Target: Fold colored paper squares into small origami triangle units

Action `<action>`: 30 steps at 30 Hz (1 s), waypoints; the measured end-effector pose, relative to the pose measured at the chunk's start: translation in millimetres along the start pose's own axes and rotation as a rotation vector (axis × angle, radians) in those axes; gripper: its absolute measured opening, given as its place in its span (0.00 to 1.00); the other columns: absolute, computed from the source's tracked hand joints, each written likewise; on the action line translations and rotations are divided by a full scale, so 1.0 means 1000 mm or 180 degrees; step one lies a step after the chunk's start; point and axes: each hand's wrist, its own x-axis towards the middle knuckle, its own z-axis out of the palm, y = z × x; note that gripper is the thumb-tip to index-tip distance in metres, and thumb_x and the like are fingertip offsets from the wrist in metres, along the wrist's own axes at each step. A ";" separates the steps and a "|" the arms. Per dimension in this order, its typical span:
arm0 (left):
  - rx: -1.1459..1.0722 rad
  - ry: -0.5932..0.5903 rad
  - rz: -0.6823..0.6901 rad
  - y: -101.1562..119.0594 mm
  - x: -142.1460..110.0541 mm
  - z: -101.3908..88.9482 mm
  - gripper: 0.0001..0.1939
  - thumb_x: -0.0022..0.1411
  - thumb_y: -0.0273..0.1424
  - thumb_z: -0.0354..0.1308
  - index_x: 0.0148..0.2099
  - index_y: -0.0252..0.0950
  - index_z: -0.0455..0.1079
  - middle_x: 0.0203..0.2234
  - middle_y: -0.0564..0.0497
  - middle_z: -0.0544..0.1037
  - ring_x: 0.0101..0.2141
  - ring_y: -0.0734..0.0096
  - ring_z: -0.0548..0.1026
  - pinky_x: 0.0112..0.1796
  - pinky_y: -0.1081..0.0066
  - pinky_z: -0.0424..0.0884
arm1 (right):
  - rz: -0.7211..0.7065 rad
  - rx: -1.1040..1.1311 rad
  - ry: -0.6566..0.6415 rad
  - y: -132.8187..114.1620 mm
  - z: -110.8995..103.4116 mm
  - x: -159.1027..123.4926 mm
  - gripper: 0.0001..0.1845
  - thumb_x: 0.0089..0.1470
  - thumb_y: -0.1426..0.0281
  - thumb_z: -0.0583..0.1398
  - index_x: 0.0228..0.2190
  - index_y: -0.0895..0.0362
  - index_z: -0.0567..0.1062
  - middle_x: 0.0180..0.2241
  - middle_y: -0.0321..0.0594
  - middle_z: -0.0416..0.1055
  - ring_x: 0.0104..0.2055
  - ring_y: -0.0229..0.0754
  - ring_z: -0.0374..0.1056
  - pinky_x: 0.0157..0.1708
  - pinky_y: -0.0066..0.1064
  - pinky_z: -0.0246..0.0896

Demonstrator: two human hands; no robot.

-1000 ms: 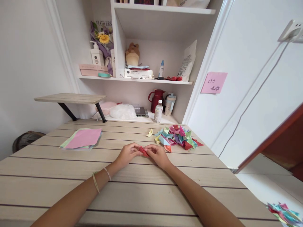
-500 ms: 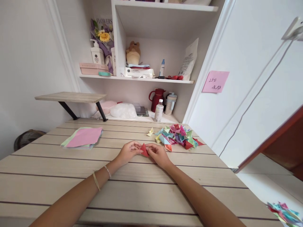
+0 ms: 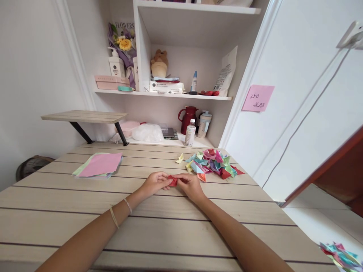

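A small folded red paper piece (image 3: 172,180) is pinched between both my hands over the wooden table (image 3: 170,226). My left hand (image 3: 154,183) grips its left side with closed fingers. Closed on its right side is my right hand (image 3: 190,186). Just beyond my right hand lies a pile of folded coloured paper shapes (image 3: 212,163). A stack of flat coloured paper sheets (image 3: 99,166), pink on top, lies to the left.
A low wooden riser (image 3: 85,117) stands at the table's back left. Behind are shelves with a red jug (image 3: 187,119), a small bottle (image 3: 190,134), a cup (image 3: 203,124) and a plastic bag (image 3: 147,133). More folded shapes (image 3: 340,257) lie at the bottom right.
The red paper stood up as a triangle half a second ago; now it is pressed smaller and lower between my fingertips. My hands have stayed in the same spot.
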 end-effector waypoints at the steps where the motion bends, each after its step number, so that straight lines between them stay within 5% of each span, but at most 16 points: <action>1: -0.0023 0.0027 0.0021 -0.001 0.000 0.000 0.16 0.46 0.36 0.62 0.34 0.30 0.68 0.25 0.46 0.76 0.26 0.69 0.74 0.31 0.69 0.70 | -0.0011 -0.0029 -0.0039 -0.001 0.000 0.000 0.14 0.45 0.74 0.56 0.34 0.54 0.77 0.32 0.40 0.75 0.35 0.43 0.70 0.35 0.34 0.66; 10: 0.0838 0.0113 0.0867 0.002 -0.006 0.003 0.12 0.51 0.36 0.57 0.36 0.34 0.73 0.33 0.46 0.76 0.36 0.66 0.73 0.39 0.69 0.68 | 0.0193 0.0020 -0.0010 -0.003 0.001 0.001 0.13 0.45 0.66 0.60 0.35 0.56 0.74 0.32 0.41 0.75 0.34 0.42 0.70 0.32 0.32 0.66; 17: 0.1050 0.0731 0.0975 0.000 -0.007 0.004 0.14 0.52 0.35 0.56 0.40 0.33 0.69 0.29 0.48 0.75 0.31 0.71 0.73 0.34 0.71 0.69 | -0.0008 -0.0355 0.0116 -0.005 -0.001 0.002 0.07 0.45 0.67 0.61 0.30 0.54 0.77 0.29 0.41 0.75 0.32 0.42 0.70 0.32 0.32 0.65; 23: 0.1465 0.0409 0.1167 0.006 -0.009 0.006 0.09 0.56 0.34 0.52 0.33 0.35 0.71 0.29 0.49 0.75 0.32 0.71 0.72 0.35 0.71 0.67 | 0.0060 -0.0192 0.0162 -0.006 0.000 0.001 0.10 0.47 0.67 0.59 0.33 0.55 0.76 0.32 0.41 0.74 0.33 0.41 0.70 0.33 0.31 0.66; 30: 0.2032 0.0596 0.1562 0.020 -0.017 0.008 0.09 0.57 0.32 0.50 0.29 0.38 0.70 0.28 0.49 0.73 0.33 0.68 0.69 0.38 0.69 0.64 | -0.0295 -0.0619 -0.0139 -0.016 -0.004 0.002 0.07 0.50 0.68 0.57 0.28 0.53 0.76 0.28 0.39 0.73 0.31 0.41 0.68 0.32 0.32 0.63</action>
